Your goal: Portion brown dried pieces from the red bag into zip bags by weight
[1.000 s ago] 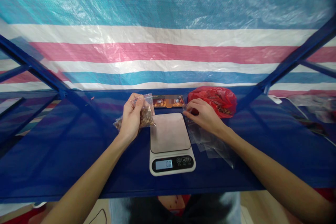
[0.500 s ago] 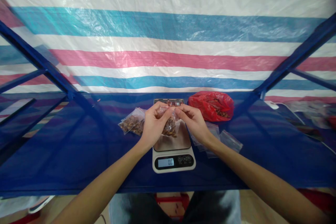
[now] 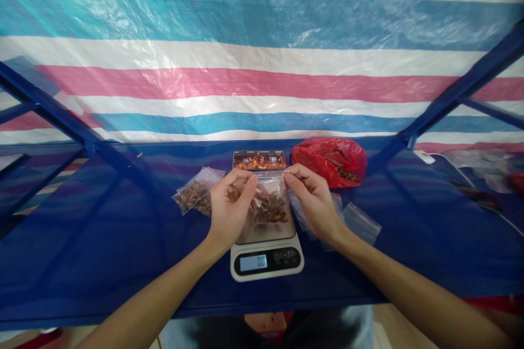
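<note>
A clear zip bag [image 3: 270,204] with brown dried pieces in its lower half hangs between my two hands, above the steel plate of a white kitchen scale [image 3: 266,275]. My left hand [image 3: 232,196] pinches its top left corner. At the top right corner, my right hand [image 3: 313,196] grips the bag between thumb and fingers. The scale's display reads 0.0. Filled zip bags [image 3: 196,193] lie to the left of my left hand. Flat zip bags [image 3: 362,223] lie beside and partly under my right hand.
Behind my right hand sits a red plastic bag [image 3: 327,161] holding more brown pieces. A printed card or box [image 3: 259,160] is at the scale's far end. Blue metal bars [image 3: 442,101] slope on both sides of the blue table [image 3: 135,251], with a striped sheet [image 3: 254,84] behind.
My hands have moved apart, spreading the zip bag's top edge flat between them. The printed card behind now shows more fully. The camera view has shifted slightly.
</note>
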A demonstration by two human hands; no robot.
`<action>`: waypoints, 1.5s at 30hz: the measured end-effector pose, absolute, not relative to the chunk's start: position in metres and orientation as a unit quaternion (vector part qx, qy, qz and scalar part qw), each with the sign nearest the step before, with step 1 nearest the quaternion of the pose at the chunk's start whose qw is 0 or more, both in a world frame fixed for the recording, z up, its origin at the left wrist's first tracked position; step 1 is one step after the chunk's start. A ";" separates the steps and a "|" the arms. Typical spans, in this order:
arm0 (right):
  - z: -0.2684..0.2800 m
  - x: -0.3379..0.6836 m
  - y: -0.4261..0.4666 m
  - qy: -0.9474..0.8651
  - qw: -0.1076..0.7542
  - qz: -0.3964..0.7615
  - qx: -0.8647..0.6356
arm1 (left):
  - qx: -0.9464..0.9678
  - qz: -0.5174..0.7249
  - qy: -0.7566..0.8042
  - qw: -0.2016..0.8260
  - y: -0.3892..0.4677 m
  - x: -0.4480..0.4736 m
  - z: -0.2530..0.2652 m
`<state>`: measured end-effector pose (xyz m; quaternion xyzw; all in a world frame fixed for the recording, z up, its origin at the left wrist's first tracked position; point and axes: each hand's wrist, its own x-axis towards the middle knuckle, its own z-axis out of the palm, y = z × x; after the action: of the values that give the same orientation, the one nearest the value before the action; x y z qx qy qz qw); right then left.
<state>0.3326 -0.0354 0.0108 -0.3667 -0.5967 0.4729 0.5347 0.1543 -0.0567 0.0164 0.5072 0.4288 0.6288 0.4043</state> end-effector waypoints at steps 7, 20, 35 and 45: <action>0.019 0.329 -0.037 -0.576 0.560 0.470 -0.366 | 0.541 0.616 0.438 0.369 -0.056 0.150 0.024; 0.028 0.326 -0.045 -0.607 0.540 0.470 -0.344 | 0.622 0.601 0.397 0.309 -0.059 0.153 0.022; 0.032 0.335 -0.037 -0.673 0.515 0.444 -0.290 | 0.709 0.547 0.371 0.244 -0.056 0.138 0.030; 0.034 0.335 -0.043 -0.739 0.563 0.210 -0.305 | 0.740 0.587 0.299 0.137 -0.046 0.129 0.036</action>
<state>0.3346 -0.0426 0.0339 -0.3046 -0.7394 0.2097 0.5625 0.1292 -0.0459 0.0356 0.7397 0.2988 0.5871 0.1371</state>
